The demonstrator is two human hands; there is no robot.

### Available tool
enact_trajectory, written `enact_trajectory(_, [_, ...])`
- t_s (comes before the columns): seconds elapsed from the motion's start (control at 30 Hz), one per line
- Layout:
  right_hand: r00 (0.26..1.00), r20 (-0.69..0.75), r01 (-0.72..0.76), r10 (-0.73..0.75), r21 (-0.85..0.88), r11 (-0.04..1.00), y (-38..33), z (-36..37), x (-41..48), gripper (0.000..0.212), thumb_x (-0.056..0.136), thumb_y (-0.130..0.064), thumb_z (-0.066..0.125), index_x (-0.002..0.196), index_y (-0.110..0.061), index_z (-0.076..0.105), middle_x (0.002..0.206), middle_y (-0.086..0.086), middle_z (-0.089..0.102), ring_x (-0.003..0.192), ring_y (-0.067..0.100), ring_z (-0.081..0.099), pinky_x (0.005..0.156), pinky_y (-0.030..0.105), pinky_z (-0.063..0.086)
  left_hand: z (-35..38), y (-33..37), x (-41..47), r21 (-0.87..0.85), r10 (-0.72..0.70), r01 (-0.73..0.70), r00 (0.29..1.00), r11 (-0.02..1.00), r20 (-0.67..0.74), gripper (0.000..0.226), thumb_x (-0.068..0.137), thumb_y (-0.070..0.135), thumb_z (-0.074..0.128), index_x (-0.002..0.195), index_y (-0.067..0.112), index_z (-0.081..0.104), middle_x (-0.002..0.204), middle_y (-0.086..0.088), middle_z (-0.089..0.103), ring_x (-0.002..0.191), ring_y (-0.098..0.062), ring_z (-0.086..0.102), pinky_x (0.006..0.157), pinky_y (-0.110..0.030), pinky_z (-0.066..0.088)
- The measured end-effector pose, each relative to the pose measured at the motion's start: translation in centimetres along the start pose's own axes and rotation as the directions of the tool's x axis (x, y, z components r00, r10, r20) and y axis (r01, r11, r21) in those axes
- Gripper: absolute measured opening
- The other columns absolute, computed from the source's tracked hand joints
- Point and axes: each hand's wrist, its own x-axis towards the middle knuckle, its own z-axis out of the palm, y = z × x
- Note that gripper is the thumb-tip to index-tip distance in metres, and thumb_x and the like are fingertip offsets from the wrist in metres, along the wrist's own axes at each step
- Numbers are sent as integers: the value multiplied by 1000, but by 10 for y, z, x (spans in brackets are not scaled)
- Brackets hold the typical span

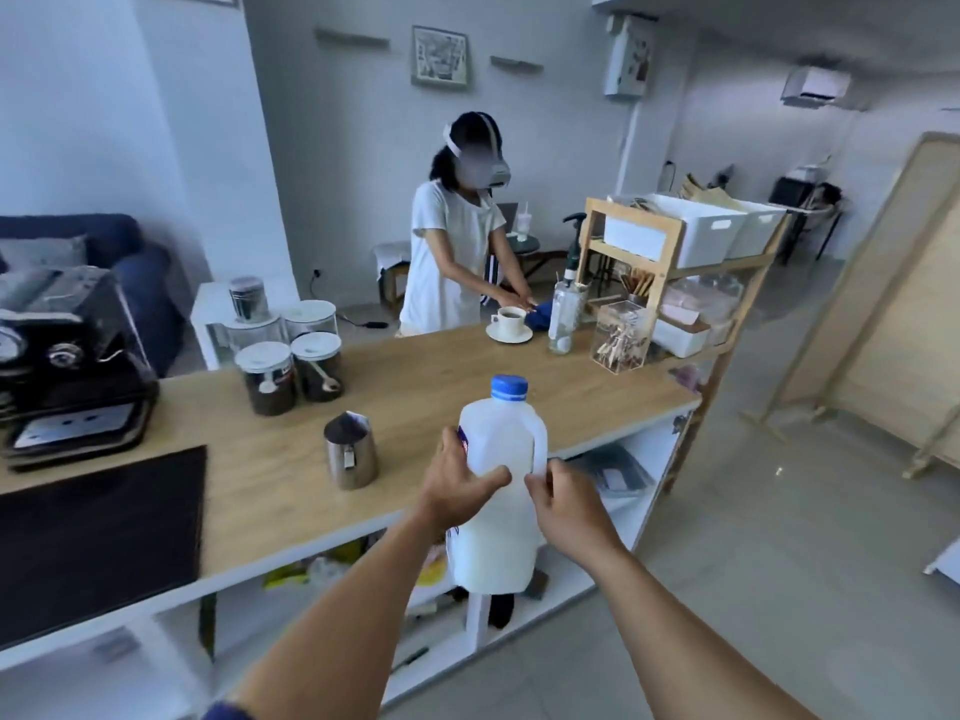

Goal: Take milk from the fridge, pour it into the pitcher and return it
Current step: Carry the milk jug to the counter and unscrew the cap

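Wooden counter [426, 387] with steel pitcher [350, 452], left hand [457, 483] and right hand [563, 504] both clasping capped milk jug [498, 459]

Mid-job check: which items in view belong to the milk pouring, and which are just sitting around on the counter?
Part of the job:
- white plastic milk jug with blue cap, held by left hand and right hand
- steel milk pitcher

Just lying about:
- black espresso machine
- two lidded glass jars of coffee
- white cup on saucer
- clear acrylic box
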Motion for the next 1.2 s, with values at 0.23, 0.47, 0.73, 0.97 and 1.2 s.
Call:
enact_trajectory(0.23, [993,113,16,-16,-5,1000,-3,42,59,20,95,-35,45,87,-19,53,81,-5,59,71,8,56,54,27,39,-18,-41,36,-12,-91,90,994,996,-66,62,65,48,67,113,19,41,114,-2,52,109,-20,54,93,-42,49])
enact_trajectory(0.47, [988,146,42,-43,11,999,0,68,146,17,96,-32,46,88,-18,52,85,-3,61,74,12,57,52,24,38,-25,-61,115,9,-88,90,991,996,-104,61,75,39,71,122,15,40,117,-1,46,113,-18,48,90,-31,38])
enact_trajectory(0.73, [973,188,124,-132,54,991,16,110,232,12,96,-28,46,95,-17,52,93,1,60,84,21,58,69,35,47,-22,-90,181,-28,-136,133,971,991,-195,93,57,55,60,137,16,35,121,1,41,119,-18,46,95,-30,38])
enact_trajectory(0.97, [969,182,143,-165,130,981,26,133,263,9,97,-26,49,99,-19,52,96,-1,60,87,16,58,74,34,50,-25,-105,210,-3,-101,103,971,995,-216,91,65,43,66,144,16,30,126,5,36,122,-13,41,96,-24,34])
enact_trajectory(1.2, [918,365,124,-156,108,986,22,121,297,15,97,-37,49,92,-24,55,86,-6,64,84,18,59,72,32,46,-25,-116,220,-107,-120,97,965,990,-233,96,64,34,72,144,29,20,126,32,32,122,-5,44,95,-19,40])
